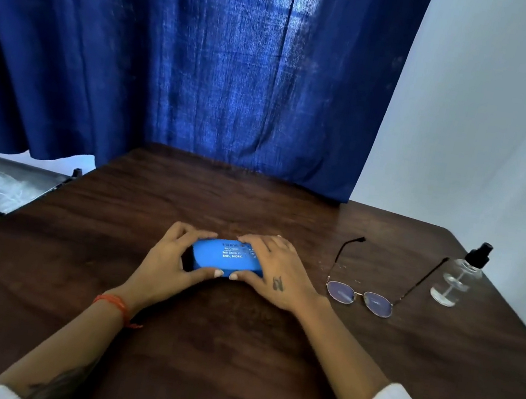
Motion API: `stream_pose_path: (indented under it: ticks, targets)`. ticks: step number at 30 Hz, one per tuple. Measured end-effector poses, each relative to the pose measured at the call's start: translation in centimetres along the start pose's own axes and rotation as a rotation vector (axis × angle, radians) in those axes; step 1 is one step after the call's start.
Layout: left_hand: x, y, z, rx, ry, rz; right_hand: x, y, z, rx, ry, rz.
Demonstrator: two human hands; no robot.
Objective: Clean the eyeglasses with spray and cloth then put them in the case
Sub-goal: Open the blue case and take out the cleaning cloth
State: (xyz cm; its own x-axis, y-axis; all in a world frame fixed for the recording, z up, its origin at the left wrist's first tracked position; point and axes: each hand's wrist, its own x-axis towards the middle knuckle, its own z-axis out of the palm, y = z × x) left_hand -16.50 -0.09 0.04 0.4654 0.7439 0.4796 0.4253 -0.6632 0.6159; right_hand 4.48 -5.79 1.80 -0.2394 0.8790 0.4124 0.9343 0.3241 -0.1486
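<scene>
One case [228, 258], blue with pale lettering on its lid, closed, lying flat on the table [232, 348] at centre. Two hands on it: left hand [166, 260] wrapped round the case's left end, fingers over the far edge and thumb on the near edge; right hand [278, 273] covering the right end the same way, thumb tip beside the left thumb tip; both grasp the case, which sits between the palms. One pair of eyeglasses [375, 281], round lenses, arms unfolded and pointing away, resting on the table to the right of the right hand, apart from it. One spray bottle [460, 276], clear with a black nozzle, upright just right of the eyeglasses. One blue curtain [191, 52] behind the table.
</scene>
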Motion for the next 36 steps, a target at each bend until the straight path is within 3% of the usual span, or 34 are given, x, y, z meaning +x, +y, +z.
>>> stream_pose_path:
  ticks: [4,9,19,31,33,36]
  targets:
    - [-0.5,0.4,0.2,0.030,-0.026,0.028,-1.8,-0.1,0.6,0.021,0.157,-0.049]
    - [-0.1,0.6,0.1,0.015,-0.035,0.030,-2.2,-0.3,0.7,-0.182,0.254,-0.133]
    - [-0.1,0.3,0.0,-0.068,-0.036,-0.016,-0.7,-0.3,0.0,-0.283,0.247,-0.183]
    - [-0.1,0.3,-0.2,-0.109,-0.079,-0.037,4.2,0.6,-3.4,0.093,-0.121,0.111]
    - [-0.1,0.4,-0.3,-0.100,-0.071,-0.036,3.4,0.3,-3.0,0.156,-0.012,0.145]
    - [0.0,0.5,-0.2,-0.083,-0.073,-0.030,0.8,-0.6,-2.2,0.147,0.492,0.139]
